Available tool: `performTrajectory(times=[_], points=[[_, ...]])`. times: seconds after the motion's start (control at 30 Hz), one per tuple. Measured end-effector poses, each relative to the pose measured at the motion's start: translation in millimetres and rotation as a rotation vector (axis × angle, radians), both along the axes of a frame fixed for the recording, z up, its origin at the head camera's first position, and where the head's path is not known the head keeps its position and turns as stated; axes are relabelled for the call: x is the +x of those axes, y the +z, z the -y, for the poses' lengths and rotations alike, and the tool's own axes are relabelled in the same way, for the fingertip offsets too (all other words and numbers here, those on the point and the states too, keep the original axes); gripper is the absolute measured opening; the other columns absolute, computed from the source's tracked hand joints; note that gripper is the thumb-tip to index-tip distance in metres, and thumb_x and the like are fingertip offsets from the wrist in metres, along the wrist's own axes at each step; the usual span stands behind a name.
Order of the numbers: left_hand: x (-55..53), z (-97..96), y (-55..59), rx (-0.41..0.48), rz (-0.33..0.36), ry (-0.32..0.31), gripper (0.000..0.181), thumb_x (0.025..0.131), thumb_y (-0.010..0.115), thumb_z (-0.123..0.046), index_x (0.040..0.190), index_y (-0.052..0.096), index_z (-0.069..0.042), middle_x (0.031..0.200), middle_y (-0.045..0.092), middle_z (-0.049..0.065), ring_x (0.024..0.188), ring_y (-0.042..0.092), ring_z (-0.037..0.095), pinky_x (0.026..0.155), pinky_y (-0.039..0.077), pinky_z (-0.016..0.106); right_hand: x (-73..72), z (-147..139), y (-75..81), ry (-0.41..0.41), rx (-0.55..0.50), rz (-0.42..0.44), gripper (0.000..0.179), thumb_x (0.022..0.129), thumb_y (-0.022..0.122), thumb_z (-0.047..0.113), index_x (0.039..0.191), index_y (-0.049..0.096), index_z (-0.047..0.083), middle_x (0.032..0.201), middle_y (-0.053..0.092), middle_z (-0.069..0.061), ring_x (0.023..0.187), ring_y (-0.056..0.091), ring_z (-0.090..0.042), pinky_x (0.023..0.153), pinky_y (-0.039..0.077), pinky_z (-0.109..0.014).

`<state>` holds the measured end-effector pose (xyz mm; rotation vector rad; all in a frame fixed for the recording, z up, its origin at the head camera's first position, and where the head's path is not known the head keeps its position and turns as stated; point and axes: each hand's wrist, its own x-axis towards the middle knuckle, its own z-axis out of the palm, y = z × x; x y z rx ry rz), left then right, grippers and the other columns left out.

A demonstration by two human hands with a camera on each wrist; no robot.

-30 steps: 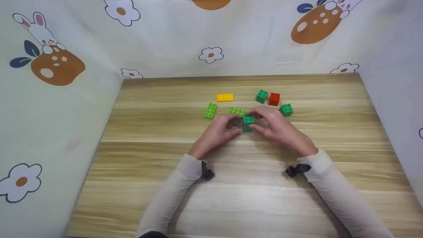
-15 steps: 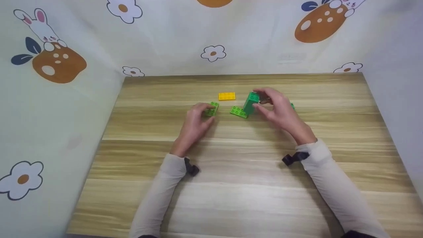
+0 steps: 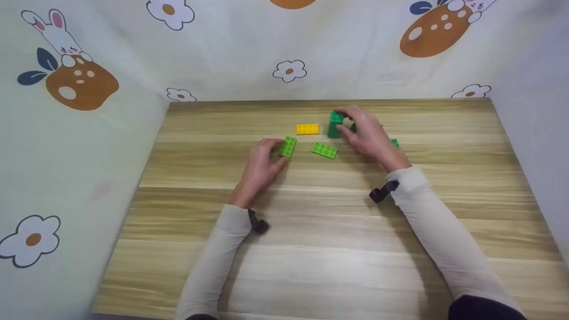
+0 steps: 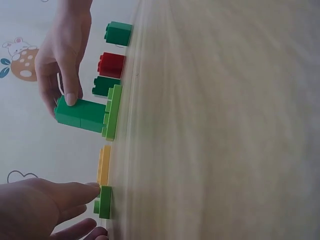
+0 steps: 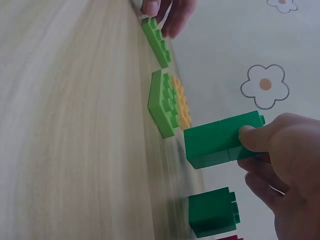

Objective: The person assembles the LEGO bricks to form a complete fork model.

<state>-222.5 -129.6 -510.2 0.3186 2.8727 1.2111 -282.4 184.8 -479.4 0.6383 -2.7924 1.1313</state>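
Observation:
My right hand pinches the upper of two stacked dark green bricks between thumb and fingers. In the right wrist view the stack appears tilted, with a seam between its halves. My left hand is beside a flat light green brick, thumb and fingers spread about its near end. Whether a fingertip touches that brick is unclear. A second flat light green brick lies between the hands, and a flat yellow brick lies behind it.
Beyond the right hand are a single dark green brick, a red brick and another dark green brick. The head view mostly hides these. A patterned cloth wall borders the wooden table at the back.
The stacked green bricks have gone from between both hands to the table's back, carried by my right hand. My left hand has moved left to the flat light green brick.

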Motion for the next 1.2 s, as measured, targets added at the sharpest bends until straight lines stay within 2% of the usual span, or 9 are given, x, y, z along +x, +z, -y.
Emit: performTrajectory(times=[0.2, 0.3, 0.47, 0.53, 0.6, 0.7, 0.77, 0.97, 1.2], points=[[-2.8, -0.7, 1.3, 0.002, 0.023, 0.009, 0.047, 0.099, 0.079, -0.016, 0.144, 0.066, -0.007, 0.144, 0.067, 0.012, 0.135, 0.063, 0.026, 0.118, 0.052, 0.043, -6.8, 1.2, -3.3, 0.012, 0.018, 0.018, 0.049, 0.107, 0.069, 0.016, 0.153, 0.057, 0.008, 0.147, 0.064, -0.015, 0.139, 0.06, -0.035, 0.117, 0.051, -0.054], [-5.2, -2.9, 2.0, -0.002, 0.027, 0.013, 0.048, 0.099, 0.08, -0.018, 0.144, 0.066, -0.006, 0.143, 0.068, 0.012, 0.134, 0.063, 0.026, 0.118, 0.051, 0.044, -6.5, 0.8, -3.2, 0.006, 0.023, 0.01, 0.054, 0.106, 0.071, 0.021, 0.157, 0.053, 0.011, 0.154, 0.061, -0.013, 0.145, 0.055, -0.033, 0.123, 0.046, -0.054], [-8.0, -6.3, 1.8, -0.016, 0.021, 0.017, 0.05, 0.099, 0.081, -0.02, 0.143, 0.066, -0.003, 0.142, 0.068, 0.015, 0.131, 0.064, 0.027, 0.116, 0.052, 0.045, 3.5, 3.4, 0.9, -0.03, 0.014, -0.111, 0.063, 0.102, 0.077, 0.028, 0.159, 0.051, 0.018, 0.162, 0.053, -0.006, 0.155, 0.042, -0.028, 0.133, 0.032, -0.051], [-8.9, -7.3, 1.8, -0.01, 0.015, 0.014, 0.05, 0.098, 0.082, -0.019, 0.143, 0.066, -0.002, 0.141, 0.069, 0.016, 0.128, 0.065, 0.028, 0.113, 0.054, 0.044, 11.0, 6.2, 3.5, -0.045, -0.006, -0.168, 0.058, 0.101, 0.079, 0.028, 0.154, 0.057, 0.016, 0.155, 0.058, -0.006, 0.149, 0.046, -0.028, 0.13, 0.036, -0.05], [-10.0, -7.6, 1.5, -0.001, 0.005, 0.013, 0.05, 0.097, 0.083, -0.018, 0.142, 0.066, -0.002, 0.139, 0.07, 0.016, 0.125, 0.067, 0.028, 0.11, 0.055, 0.044, 18.7, 9.9, 5.1, -0.04, -0.029, -0.187, 0.051, 0.101, 0.08, 0.025, 0.147, 0.062, 0.012, 0.145, 0.064, -0.009, 0.137, 0.054, -0.029, 0.12, 0.046, -0.049], [-11.6, -7.3, 0.9, 0.022, -0.004, 0.015, 0.05, 0.096, 0.084, -0.016, 0.14, 0.067, 0.0, 0.135, 0.072, 0.016, 0.12, 0.069, 0.028, 0.106, 0.058, 0.043, 28.9, 15.8, 3.8, 0.003, -0.034, -0.14, 0.041, 0.101, 0.079, 0.022, 0.138, 0.067, 0.009, 0.131, 0.07, -0.012, 0.121, 0.061, -0.031, 0.105, 0.056, -0.047], [-12.0, -5.7, 0.2, 0.036, -0.001, 0.021, 0.05, 0.095, 0.085, -0.016, 0.139, 0.068, 0.001, 0.132, 0.073, 0.017, 0.116, 0.07, 0.028, 0.104, 0.059, 0.042, 33.2, 20.1, -0.1, 0.038, -0.022, -0.075, 0.039, 0.1, 0.08, 0.02, 0.135, 0.068, 0.007, 0.128, 0.071, -0.013, 0.115, 0.063, -0.03, 0.1, 0.059, -0.046], [-10.9, -3.4, 0.1, 0.034, 0.022, 0.023, 0.046, 0.095, 0.085, -0.017, 0.135, 0.07, 0.0, 0.127, 0.075, 0.016, 0.109, 0.071, 0.025, 0.098, 0.062, 0.04, 37.6, 23.2, -17.7, 0.076, 0.081, 0.077, 0.042, 0.098, 0.082, 0.019, 0.135, 0.071, 0.004, 0.13, 0.071, -0.012, 0.117, 0.065, -0.028, 0.106, 0.058, -0.047], [-10.3, -3.8, 3.5, 0.012, 0.038, -0.029, 0.039, 0.096, 0.081, -0.013, 0.133, 0.073, -0.003, 0.129, 0.076, 0.013, 0.114, 0.072, 0.023, 0.102, 0.06, 0.04, 40.3, 10.6, -21.0, 0.118, 0.139, 0.107, 0.033, 0.098, 0.081, 0.016, 0.13, 0.077, 0.007, 0.128, 0.074, -0.012, 0.116, 0.067, -0.03, 0.107, 0.058, -0.048]])
